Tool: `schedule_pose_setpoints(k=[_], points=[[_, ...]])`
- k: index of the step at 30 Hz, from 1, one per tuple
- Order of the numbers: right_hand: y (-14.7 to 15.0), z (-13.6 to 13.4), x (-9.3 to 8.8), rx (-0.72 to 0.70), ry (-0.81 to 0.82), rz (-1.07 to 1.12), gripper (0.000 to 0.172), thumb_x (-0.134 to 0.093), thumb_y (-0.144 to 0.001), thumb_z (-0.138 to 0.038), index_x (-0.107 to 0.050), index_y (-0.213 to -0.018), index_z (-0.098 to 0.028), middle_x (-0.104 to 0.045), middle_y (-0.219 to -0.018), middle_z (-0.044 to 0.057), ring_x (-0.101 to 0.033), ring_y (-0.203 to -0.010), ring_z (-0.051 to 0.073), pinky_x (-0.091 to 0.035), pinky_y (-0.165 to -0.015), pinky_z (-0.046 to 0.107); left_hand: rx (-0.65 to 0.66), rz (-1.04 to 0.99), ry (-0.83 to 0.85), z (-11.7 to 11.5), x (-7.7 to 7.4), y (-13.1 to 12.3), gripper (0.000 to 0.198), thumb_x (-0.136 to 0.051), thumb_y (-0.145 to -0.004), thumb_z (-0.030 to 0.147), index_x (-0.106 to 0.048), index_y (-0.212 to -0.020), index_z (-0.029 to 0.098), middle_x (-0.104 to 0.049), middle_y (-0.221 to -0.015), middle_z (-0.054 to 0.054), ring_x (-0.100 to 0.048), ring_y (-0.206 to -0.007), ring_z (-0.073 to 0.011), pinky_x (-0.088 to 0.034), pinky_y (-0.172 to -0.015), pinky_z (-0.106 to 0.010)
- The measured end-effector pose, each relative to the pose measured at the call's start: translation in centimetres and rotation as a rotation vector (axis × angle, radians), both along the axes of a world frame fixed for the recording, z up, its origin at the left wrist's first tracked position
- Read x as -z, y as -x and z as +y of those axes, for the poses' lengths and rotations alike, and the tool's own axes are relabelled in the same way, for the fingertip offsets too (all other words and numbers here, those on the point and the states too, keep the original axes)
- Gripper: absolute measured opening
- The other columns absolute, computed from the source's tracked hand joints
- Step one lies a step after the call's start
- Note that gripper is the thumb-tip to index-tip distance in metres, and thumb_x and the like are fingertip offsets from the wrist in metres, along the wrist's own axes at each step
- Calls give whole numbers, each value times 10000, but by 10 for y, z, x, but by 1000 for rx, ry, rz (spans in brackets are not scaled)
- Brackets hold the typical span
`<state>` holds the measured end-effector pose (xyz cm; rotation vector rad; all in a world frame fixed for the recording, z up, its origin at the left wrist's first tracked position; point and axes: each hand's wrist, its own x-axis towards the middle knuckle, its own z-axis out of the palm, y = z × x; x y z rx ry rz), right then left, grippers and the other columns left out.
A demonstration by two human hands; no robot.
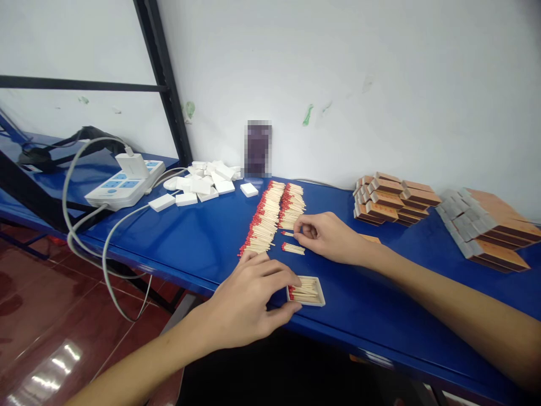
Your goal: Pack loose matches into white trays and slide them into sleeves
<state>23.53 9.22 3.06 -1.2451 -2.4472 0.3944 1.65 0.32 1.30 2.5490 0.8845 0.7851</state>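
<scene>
My left hand (pixel 256 293) grips the left end of a small white matchbox tray (pixel 322 293) near the table's front edge, thumb on the near side and fingers on the far side. Red-headed matches (pixel 307 290) lie in the tray. Beyond it, my right hand (pixel 323 237) is closed in a pinch at a match (pixel 288 233), whose red head points left; the fingertips hide its other end. Just nearer lies a small bunch of matches (pixel 293 248). Two long rows of matches, a left row (pixel 264 220) and a shorter right row (pixel 292 206), run toward the wall.
White trays (pixel 207 180) are heaped at back left, beside a power strip (pixel 127 186) with a charger and looping cables. Stacked matchboxes (pixel 384 197) and a second stack (pixel 490 225) stand at the right. A blurred dark object (pixel 257 148) leans on the wall.
</scene>
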Motion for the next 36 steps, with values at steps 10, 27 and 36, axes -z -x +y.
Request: schedule_pose_setpoints(k=[10,27,36], points=[[0,1,0,-14,4,-17,91,-532,-822,-230,-599,-771,-196,-485,-565,-52,-422,-513,106,-334,-549,240,-5,1,-8,-1,0,0,164,-655,-901,275,-651,-1047,202,-710,-1055,-9,-634,-966,-187,-392,-951,-372],[-1,2,2,-31,-14,6,123,-526,-859,-256,-633,-849,-196,-457,-561,-59,-401,-508,104,-315,-551,238,-9,3,-4,-1,0,0,157,-644,-907,274,-650,-1050,209,-713,-1061,-13,-634,-970,-193,-396,-950,-373],[-2,1,4,-55,-35,23,182,-531,-868,-244,-681,-951,-184,-456,-563,-60,-404,-511,103,-317,-546,235,-3,-7,-4,-1,0,0,152,-638,-915,272,-646,-1050,202,-711,-1058,-8,-627,-964,-189,-384,-951,-368]])
